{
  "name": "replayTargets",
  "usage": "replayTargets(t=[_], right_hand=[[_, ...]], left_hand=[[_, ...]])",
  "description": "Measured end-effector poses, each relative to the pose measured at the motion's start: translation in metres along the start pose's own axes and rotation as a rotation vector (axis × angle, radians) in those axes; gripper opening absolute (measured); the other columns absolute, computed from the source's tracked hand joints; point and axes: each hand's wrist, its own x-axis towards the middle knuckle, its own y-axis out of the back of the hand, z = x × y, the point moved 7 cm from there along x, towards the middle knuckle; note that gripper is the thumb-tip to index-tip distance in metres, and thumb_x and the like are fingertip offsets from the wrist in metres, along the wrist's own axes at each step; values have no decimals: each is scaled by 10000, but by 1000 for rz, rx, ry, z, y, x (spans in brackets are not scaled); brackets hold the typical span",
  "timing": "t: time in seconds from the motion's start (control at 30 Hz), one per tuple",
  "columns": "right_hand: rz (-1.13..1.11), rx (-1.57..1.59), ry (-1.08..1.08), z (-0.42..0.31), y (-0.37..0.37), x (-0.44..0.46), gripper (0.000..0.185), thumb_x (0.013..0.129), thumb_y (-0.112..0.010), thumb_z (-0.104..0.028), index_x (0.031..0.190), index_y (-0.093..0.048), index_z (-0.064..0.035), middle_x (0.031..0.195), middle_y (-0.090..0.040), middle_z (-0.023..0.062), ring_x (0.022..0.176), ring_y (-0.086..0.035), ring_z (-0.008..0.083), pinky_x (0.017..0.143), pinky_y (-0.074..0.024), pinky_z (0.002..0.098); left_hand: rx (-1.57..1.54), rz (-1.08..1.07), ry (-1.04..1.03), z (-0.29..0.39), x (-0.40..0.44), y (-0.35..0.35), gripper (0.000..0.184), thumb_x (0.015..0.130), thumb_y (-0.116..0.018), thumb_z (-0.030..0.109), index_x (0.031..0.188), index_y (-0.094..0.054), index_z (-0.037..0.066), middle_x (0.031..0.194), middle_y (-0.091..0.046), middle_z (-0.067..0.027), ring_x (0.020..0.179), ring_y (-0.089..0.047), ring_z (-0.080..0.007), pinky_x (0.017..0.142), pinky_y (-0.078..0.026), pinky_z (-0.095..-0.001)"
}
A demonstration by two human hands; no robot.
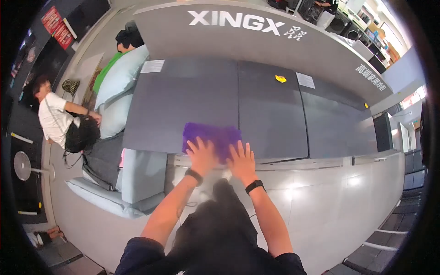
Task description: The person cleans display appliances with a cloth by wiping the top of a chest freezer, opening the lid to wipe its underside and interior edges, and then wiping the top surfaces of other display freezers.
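A purple cloth (213, 133) lies spread near the front edge of a dark grey freezer-like top (183, 96). My left hand (201, 155) rests on the cloth's left part, fingers spread, slightly blurred. On its lower right corner lies my right hand (241, 161), also with fingers apart. Both palms face down and neither hand grips the cloth. Dark bands circle both wrists.
Light blue cushions (120, 78) and a sofa (144, 176) stand at the left, where a person in a white shirt (57, 114) sits. A yellow sticker (280, 79) and white paper labels (152, 66) lie on the grey tops. Behind rises a panel lettered XINGX (236, 22).
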Motion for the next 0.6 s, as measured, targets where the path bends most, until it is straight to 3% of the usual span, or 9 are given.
replayTargets(t=[0.3, 0.6], right_hand=[[-17, 55, -112, 79, 5, 51, 524, 906, -565, -362, 1358, -543, -98, 1498, -402, 200, 1395, -321, 455, 1092, -311, 575], [27, 57, 6, 148, 6, 182, 525, 905, -565, -360, 1358, -543, -96, 1513, -382, 190, 1396, -302, 471, 1095, -304, 576]], left_hand=[[9, 60, -215, 79, 77, 5, 745, 798, -622, 421, 1454, -398, 146, 1539, -204, -318, 1339, -111, -700, 1001, -280, -763], [11, 44, -116, 103, 221, 41, 807, 742, -661, 466, 1460, -400, 206, 1574, -170, -241, 1391, -49, -641, 1043, -263, -744]])
